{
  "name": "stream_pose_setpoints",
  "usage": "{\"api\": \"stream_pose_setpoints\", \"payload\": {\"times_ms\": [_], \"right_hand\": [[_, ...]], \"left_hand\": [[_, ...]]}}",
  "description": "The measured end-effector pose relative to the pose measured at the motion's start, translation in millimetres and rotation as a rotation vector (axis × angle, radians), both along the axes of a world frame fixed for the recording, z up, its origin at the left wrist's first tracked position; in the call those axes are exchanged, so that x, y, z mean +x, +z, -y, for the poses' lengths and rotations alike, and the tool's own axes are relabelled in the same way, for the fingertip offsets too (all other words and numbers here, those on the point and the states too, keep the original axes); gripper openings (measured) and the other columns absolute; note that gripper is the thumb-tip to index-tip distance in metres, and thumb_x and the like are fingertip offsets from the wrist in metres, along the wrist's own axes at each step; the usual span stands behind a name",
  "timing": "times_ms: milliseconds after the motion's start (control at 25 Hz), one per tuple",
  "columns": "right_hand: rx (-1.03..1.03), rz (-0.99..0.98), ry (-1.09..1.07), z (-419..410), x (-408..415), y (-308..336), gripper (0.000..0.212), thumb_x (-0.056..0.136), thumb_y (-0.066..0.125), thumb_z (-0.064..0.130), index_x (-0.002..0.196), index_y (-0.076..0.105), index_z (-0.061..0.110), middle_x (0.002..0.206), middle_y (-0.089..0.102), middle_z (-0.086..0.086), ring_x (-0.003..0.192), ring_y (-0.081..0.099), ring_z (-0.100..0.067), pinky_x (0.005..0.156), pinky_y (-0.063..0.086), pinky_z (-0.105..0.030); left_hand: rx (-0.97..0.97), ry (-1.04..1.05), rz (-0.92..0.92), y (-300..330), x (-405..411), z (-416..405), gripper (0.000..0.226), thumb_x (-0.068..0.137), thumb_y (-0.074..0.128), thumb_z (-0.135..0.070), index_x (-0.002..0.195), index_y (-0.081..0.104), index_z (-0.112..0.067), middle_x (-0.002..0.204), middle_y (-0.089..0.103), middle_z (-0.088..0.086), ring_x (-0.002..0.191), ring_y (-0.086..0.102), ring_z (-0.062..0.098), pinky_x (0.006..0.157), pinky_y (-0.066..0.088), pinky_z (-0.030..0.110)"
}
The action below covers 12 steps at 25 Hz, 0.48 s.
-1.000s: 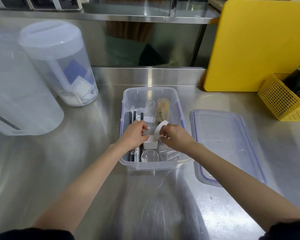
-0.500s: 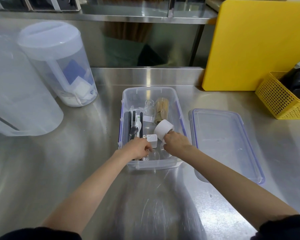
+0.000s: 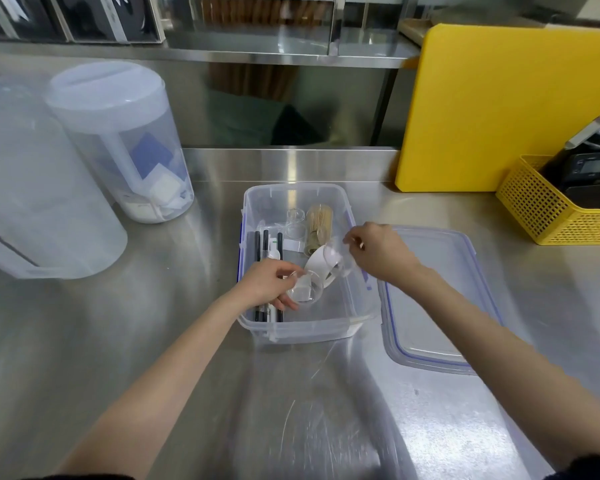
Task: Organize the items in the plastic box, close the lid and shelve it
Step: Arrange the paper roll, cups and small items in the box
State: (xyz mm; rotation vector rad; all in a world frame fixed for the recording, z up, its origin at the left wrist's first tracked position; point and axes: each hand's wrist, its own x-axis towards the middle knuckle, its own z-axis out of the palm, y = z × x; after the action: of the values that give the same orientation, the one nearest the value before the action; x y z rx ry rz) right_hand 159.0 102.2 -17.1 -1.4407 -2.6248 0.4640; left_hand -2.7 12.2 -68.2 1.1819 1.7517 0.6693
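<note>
Plastic box (image 3: 293,332): clear, open, at the middle of the steel desk (image 3: 153,341), long side running toward 12 o'clock.
Lid (image 3: 440,299): off, flat on the desk just beside the box at 3 o'clock, blue seal around its rim.
Left hand (image 3: 269,284): inside the box at its 7 o'clock part, fingers (image 3: 286,303) closed around a small clear cup (image 3: 305,289).
Right hand (image 3: 381,254): above the 3 o'clock wall of the box, fingers pinched on a second clear cup (image 3: 342,259), held tilted and blurred.
White tape roll (image 3: 321,263): on edge in the box between the two hands; cannot tell whether either hand touches it.
Black pens (image 3: 261,247): laid along the 9 o'clock wall, partly under the left hand.
Toothpick holder (image 3: 318,225): lying toward 12 o'clock inside the box, two more clear cups (image 3: 296,223) just beside it at 9 o'clock.
Translucent canisters (image 3: 118,133): on the desk at 10 o'clock, well apart from the box.
Yellow board (image 3: 506,109): upright at 1 o'clock.
Yellow basket (image 3: 555,206): at 2 o'clock, dark items inside.
</note>
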Motion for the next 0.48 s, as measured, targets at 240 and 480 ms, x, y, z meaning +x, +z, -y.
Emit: {"api": "stream_pose_setpoints", "payload": {"times_ms": [240,480], "right_hand": [[-0.24,-0.41,0.049,16.1,-2.5,30.5,0.026,0.094,0.045,0.011,0.106,0.068,0.009,0.092,0.067,-0.003,0.07,0.06,-0.011,0.066,0.052,-0.018],[-0.168,-0.284,0.114,33.4,-10.4,9.8,0.028,0.093,0.046,0.012,0.107,0.069,0.011,0.104,0.07,-0.006,0.082,0.058,-0.012,0.073,0.045,-0.02]], "left_hand": [[-0.001,0.098,0.186,14.3,5.8,8.6,0.038,0.095,0.047,-0.017,0.13,0.05,0.0,0.111,0.058,0.011,0.043,0.066,-0.001,0.044,0.052,0.008],[-0.006,0.113,0.207,20.3,10.5,19.0,0.033,0.098,0.038,-0.01,0.127,0.051,-0.004,0.094,0.062,0.006,0.046,0.066,0.0,0.052,0.054,0.012]]}}
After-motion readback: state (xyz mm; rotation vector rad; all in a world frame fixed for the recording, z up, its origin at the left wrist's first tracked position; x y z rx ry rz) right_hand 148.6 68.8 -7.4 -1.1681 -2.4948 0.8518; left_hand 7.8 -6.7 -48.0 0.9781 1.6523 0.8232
